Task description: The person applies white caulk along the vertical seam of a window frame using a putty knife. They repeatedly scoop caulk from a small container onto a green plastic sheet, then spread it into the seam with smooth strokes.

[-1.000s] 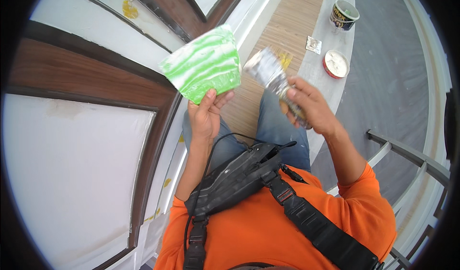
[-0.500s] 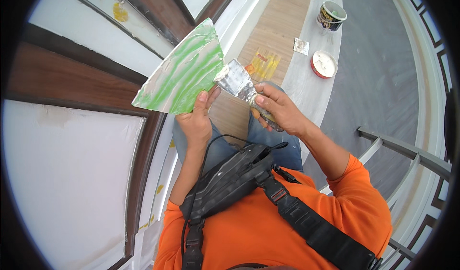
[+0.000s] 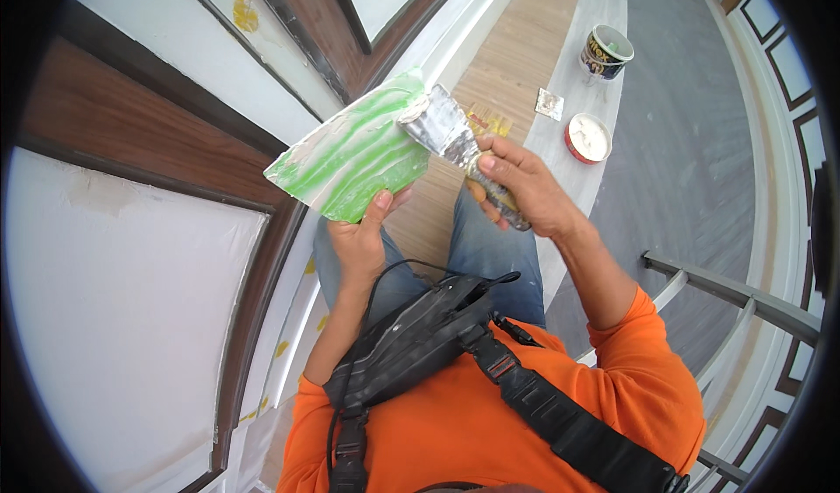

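Note:
My left hand [image 3: 363, 235] grips the lower edge of a flat green board [image 3: 350, 156] streaked with whitish putty, thumb on its face. In my right hand [image 3: 525, 187] is a putty knife [image 3: 442, 127], its worn metal blade smeared with white paste. The blade lies over the board's right side, with a dab of putty near its tip. My right fingers wrap round the knife's stained handle, thumb along the top. The fingers behind the board are partly hidden.
Left of me stands a wall with white panels [image 3: 131, 309] and dark brown wood trim [image 3: 149, 117]. A paint bucket [image 3: 606, 51], a red-rimmed tub of white putty [image 3: 588, 138] and a small smeared square [image 3: 549, 104] sit ahead on the right. A grey metal frame [image 3: 735, 292] is at right.
The board has shifted slightly right and down, tilting a little. The putty knife has moved up and further over the board, its blade now overlapping the board's right side.

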`<state>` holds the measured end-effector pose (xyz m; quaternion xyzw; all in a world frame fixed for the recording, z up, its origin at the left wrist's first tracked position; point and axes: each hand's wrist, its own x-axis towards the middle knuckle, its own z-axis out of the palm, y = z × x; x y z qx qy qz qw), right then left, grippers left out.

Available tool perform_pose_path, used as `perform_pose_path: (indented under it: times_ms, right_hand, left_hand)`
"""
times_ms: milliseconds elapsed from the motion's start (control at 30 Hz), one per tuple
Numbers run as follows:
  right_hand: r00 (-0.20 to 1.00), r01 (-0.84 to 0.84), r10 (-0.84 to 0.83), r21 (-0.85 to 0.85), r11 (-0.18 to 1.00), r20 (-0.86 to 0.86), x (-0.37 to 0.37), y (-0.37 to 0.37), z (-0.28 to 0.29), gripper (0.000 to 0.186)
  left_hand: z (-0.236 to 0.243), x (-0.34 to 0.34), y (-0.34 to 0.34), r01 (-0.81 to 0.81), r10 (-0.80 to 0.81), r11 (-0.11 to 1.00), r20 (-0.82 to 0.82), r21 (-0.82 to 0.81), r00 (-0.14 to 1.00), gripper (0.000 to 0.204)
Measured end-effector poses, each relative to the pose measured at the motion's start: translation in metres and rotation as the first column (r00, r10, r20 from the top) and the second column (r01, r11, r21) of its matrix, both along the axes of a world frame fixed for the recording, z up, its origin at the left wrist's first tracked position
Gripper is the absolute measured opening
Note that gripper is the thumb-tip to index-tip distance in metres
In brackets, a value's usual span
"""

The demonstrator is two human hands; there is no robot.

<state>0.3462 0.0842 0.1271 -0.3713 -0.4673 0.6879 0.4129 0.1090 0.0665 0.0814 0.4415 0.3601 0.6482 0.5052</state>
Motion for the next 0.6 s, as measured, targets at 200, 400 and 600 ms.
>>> perform_pose_path:
  times_ms: [200, 400, 600]
  right_hand:
    - [0.915, -0.097, 0.073, 0.042, 0.994, 0.396, 0.035, 0.018, 0.046, 0.036]
    - [0.852, -0.117, 0.055, 0.088, 0.989, 0.52, 0.042, 0.019, 0.05, 0.043]
    - [0.9, -0.132, 0.142, -0.053, 0.99, 0.413, 0.026, 0.007, 0.008, 0.042]
  left_hand:
    - [0.004, -0.037, 0.005, 0.155, -0.158, 0.987, -0.24, -0.033, 0.958, 0.027]
    - [0.033, -0.044, 0.018, 0.076, -0.13, 0.987, -0.429, -0.14, 0.894, 0.024]
    - [0.026, -0.04, 0.029, -0.021, -0.068, 0.981, -0.435, -0.195, 0.898, 0.025]
